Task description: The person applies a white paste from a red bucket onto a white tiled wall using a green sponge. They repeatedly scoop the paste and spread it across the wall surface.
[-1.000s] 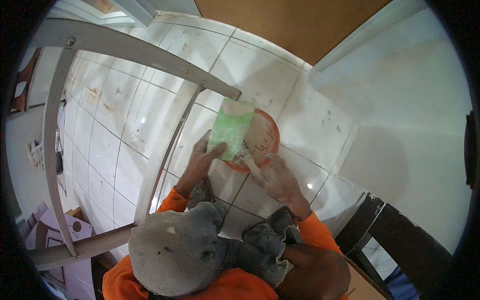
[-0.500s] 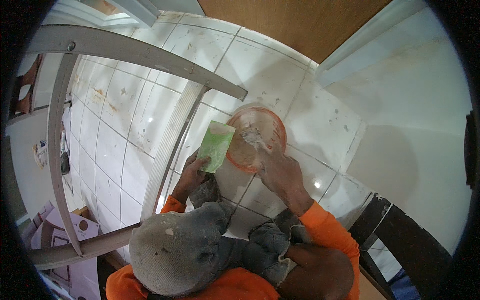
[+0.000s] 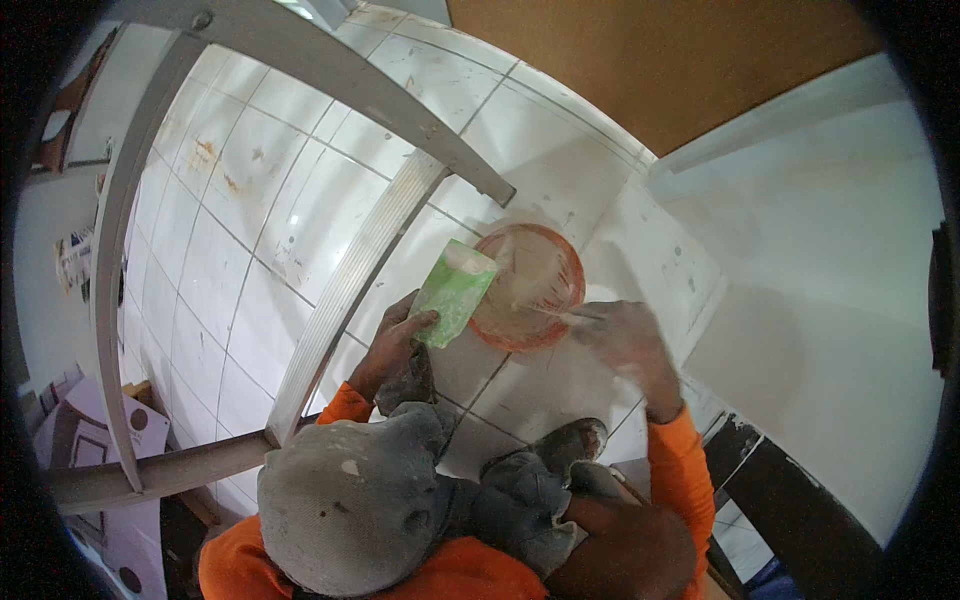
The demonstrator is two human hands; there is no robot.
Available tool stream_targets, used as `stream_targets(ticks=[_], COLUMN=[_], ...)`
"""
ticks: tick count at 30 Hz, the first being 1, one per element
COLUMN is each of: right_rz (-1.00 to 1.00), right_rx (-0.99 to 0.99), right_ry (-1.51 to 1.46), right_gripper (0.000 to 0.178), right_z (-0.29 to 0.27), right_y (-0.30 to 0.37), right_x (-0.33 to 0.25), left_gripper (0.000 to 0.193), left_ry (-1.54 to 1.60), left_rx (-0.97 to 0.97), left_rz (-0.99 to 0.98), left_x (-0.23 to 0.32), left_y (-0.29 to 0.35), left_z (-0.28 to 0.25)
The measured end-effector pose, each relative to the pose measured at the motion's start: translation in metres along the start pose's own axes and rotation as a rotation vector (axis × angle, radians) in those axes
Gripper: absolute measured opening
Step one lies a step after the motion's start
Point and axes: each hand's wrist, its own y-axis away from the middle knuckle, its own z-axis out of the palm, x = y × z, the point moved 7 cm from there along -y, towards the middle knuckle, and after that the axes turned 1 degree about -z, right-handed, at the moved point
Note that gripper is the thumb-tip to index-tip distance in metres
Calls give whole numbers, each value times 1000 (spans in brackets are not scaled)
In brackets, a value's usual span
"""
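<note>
A denim-covered knee (image 3: 350,510) rises on the near side of the orange-rimmed container (image 3: 579,288), the crouch apparently chosen to bring both arms down to floor level. To the container's left, the left grip (image 3: 393,350) is clamped on the lower end of a green flat scraper (image 3: 450,300), thumb across its face; its far corner overlaps the container's rim in this view, likely so that drips fall inside, though contact cannot be judged. To the container's right, the blurred right grip (image 3: 632,338) appears closed around a thin tool (image 3: 562,313) reaching over the rim to the beige paste (image 3: 530,268), an angle that probably keeps the knuckles clear. The container sits on white floor tiles (image 3: 300,200), which give it a level base. Left of it stands a grey ladder frame (image 3: 357,298); beyond it, a brown panel (image 3: 640,70).
</note>
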Motion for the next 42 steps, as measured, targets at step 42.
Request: stream_targets(ticks=[42], right_rz=[-148], right_rx=[418], right_ry=[-867], right_gripper=[70], right_z=[-21], right_y=[33], right_x=[-52], left_gripper=[57], left_ry=[81], left_rx=[-377], left_rz=[185], left_x=[87], left_y=[-21], left_z=[139])
